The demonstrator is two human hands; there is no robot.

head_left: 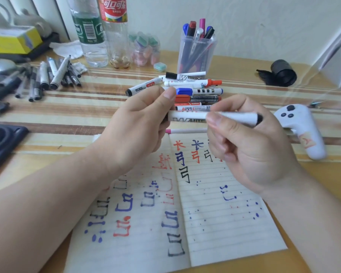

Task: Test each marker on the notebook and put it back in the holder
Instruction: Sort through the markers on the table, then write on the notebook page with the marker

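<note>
Nearest us lies the open notebook [224,223], its lined pages covered in red, blue and black test strokes, with bare lines free low on the right page. Above its far edge we hold a white whiteboard marker [189,116] level between both hands. Our left hand [138,123] wraps fingers and thumb round the marker's left end and hides it. Our right hand [250,152] pinches the barrel between thumb and forefinger, and a black end sticks out to the right.

We cannot tell whether the cap is on or off, since the left hand covers that end. We judge this to be a cap step, so we should pull or push straight along the barrel, with the right pinch firm and the tip clear of our fingers.

A pink pen [185,131] lies along the notebook's far edge, under the marker. Beyond the hands, loose markers [197,91] lie heaped on the table. Farther off stands the clear holder [195,56], upright, with several markers in it.
</note>
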